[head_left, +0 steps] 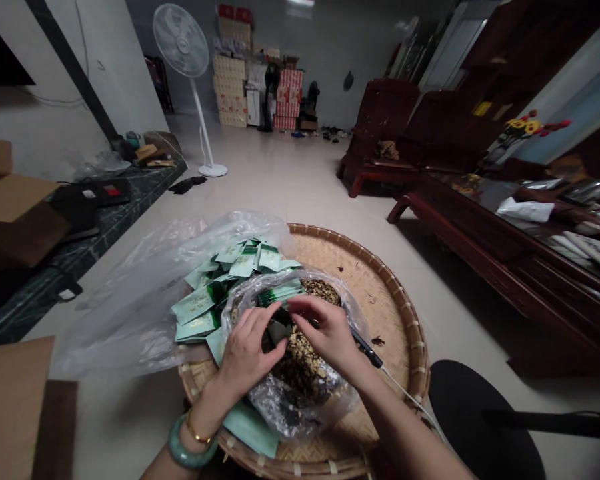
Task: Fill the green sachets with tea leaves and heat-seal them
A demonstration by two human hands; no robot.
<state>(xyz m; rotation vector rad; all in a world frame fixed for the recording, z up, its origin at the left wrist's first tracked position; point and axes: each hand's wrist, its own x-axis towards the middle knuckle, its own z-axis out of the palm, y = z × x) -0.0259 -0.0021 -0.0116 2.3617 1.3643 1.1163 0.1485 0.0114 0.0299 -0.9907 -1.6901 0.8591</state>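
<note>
My left hand (249,343) is closed around a small dark green packet (279,331), gripping its side between fingers and thumb. Just to the right, my right hand (327,328) curves over the packet's edge, its thumb and fingers apart; whether the fingertips touch it I cannot tell. Both hands are above a clear plastic bag (347,393) holding a loose dark and pale dried mix (305,360). A stack of pale green packets (281,291) lies inside the bag's far side. More green packets (200,303) are heaped at the left. Beneath my right wrist lies a black-handled corded tool (366,347).
A round woven bamboo tray (403,293) carries everything, with a large clear plastic sheet (130,320) spilling over its left side. A white fan (183,45) stands beyond. Cardboard boxes (20,407) are at the left, a wooden table (460,233) and a black round base (480,413) at the right.
</note>
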